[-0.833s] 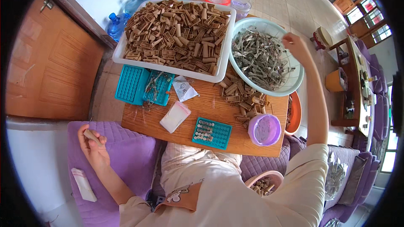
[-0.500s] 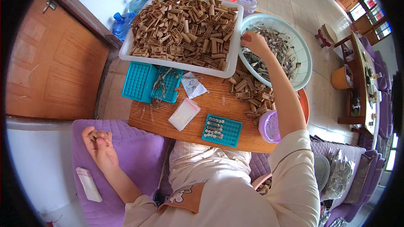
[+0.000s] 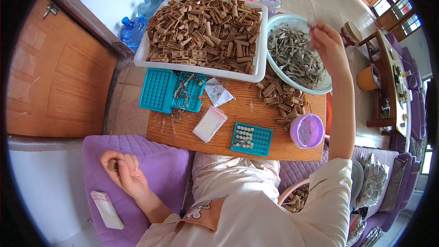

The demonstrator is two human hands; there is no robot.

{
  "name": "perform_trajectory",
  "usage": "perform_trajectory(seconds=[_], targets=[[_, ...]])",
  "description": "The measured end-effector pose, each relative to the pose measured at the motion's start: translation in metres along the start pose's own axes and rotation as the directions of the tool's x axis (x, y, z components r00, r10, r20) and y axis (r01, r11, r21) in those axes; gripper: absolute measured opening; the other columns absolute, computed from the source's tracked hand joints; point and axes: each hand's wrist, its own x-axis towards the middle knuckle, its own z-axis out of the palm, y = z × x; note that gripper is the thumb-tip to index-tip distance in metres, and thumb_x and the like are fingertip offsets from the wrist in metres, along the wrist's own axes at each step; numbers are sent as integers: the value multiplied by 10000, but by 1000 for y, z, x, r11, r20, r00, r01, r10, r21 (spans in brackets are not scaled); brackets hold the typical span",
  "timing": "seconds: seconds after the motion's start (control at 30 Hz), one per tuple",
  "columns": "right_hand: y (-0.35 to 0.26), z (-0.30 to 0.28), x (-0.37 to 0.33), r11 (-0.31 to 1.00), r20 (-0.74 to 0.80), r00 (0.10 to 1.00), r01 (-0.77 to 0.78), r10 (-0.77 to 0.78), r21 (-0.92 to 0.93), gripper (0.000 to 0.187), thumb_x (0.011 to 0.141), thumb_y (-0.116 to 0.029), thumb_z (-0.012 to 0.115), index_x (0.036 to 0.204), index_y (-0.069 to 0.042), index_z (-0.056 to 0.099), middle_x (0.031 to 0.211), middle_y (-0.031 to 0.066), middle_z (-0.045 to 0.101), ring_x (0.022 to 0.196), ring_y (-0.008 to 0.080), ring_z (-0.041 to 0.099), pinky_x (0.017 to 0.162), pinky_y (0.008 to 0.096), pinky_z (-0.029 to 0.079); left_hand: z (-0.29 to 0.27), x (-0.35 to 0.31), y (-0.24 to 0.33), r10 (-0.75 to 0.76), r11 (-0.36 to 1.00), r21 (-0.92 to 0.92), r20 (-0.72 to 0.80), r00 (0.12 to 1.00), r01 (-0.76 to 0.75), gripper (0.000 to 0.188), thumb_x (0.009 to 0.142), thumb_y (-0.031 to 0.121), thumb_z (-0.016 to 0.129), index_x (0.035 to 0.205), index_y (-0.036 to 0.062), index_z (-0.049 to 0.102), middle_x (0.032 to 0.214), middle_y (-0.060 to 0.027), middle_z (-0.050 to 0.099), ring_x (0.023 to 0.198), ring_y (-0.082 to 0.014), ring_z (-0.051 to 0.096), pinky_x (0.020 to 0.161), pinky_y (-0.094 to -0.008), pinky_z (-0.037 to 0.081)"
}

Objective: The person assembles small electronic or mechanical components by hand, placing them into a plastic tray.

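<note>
My left hand [image 3: 128,174] is closed over the purple cushion at the left, with a small brown plastic casing [image 3: 113,165] between its fingers. My right hand [image 3: 327,45] is raised above the right side of the pale green basket [image 3: 330,82], fingertips pinched together. Something small and dark shows at those fingertips, too blurred to name. Inside the basket lies a tangle of wired parts [image 3: 292,55]. Left of it, a large white bin [image 3: 137,59] is heaped with brown casings [image 3: 201,32] like the one in my left hand. More loose casings [image 3: 283,103] lie on the wooden table [image 3: 247,105].
A teal tray [image 3: 260,142] with rows of round button-like pieces sits near the table's front edge, beside a purple tub [image 3: 307,130]. Plastic bags [image 3: 209,123], a paper slip [image 3: 218,92] and teal trays [image 3: 157,90] with wires lie further left. Blue water bottles [image 3: 132,32] stand behind.
My right hand has lifted out from the basket's left side and swung right, above it. My left hand has shifted slightly right and down, its fingers curled round the casing. The view has shifted a little.
</note>
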Motion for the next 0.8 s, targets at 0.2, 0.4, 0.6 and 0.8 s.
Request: perform_trajectory(seconds=[0.2,0.4,0.6,0.8], targets=[[-5,89,-87,965,265,932,-214,249,-155,134,802,-44,478,920,0,525,753,4,519,684,69,469,602,204,386,2,-5,-8,147,962,210,147,978,-176,176,675,-11,467,757,62,329,618,-27,305,494,-82,277,443,-222,229],[20,145,-130,936,345,932,22,107,-352,147,771,-4,493,915,6,520,734,98,543,644,192,530,585,273,417,44,-22,-51,-233,912,403,374,898,69,435,678,318,680,961,12,555,800,-40,533,609,-78,465,506,-190,350],[25,172,-147,833,225,974,123,2,-540,136,751,-2,518,885,-16,535,701,120,528,640,283,533,552,333,427,80,-9,-71,-493,865,430,636,593,259,391,702,215,663,1035,43,554,813,-52,584,562,-59,464,501,-182,365],[41,177,-154,715,174,985,122,-1,-689,166,739,-18,538,905,-28,539,703,108,522,632,266,529,541,331,429,76,-10,-87,-500,864,401,620,605,305,222,695,99,636,889,4,582,721,-14,570,579,-25,438,493,-168,331]])
